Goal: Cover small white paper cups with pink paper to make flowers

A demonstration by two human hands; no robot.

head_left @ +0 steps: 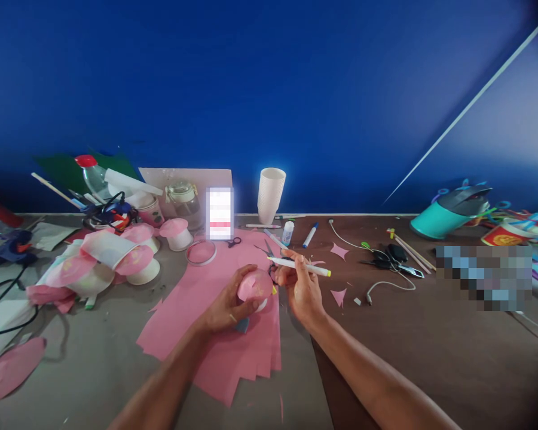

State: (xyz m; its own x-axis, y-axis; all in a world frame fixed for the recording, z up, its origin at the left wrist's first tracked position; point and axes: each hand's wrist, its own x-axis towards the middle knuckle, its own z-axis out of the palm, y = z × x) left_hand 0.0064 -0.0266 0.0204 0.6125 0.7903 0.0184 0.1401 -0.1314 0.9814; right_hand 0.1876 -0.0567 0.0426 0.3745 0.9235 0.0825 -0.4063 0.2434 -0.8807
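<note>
1. Both forearms reach in from the near edge, converging above the pink paper sheets (233, 352) on the tabletop (430, 358).
2. Left hand (226, 307) cups a pink-covered cup (254, 288), fingers curled around it.
3. Right hand (302, 289) pinches a white marker (298, 266), lying level just right of the cup.

Soft even daylight, faint shadows, wide-angle bending at edges, dark vignetted corners, slight overall softness
</note>
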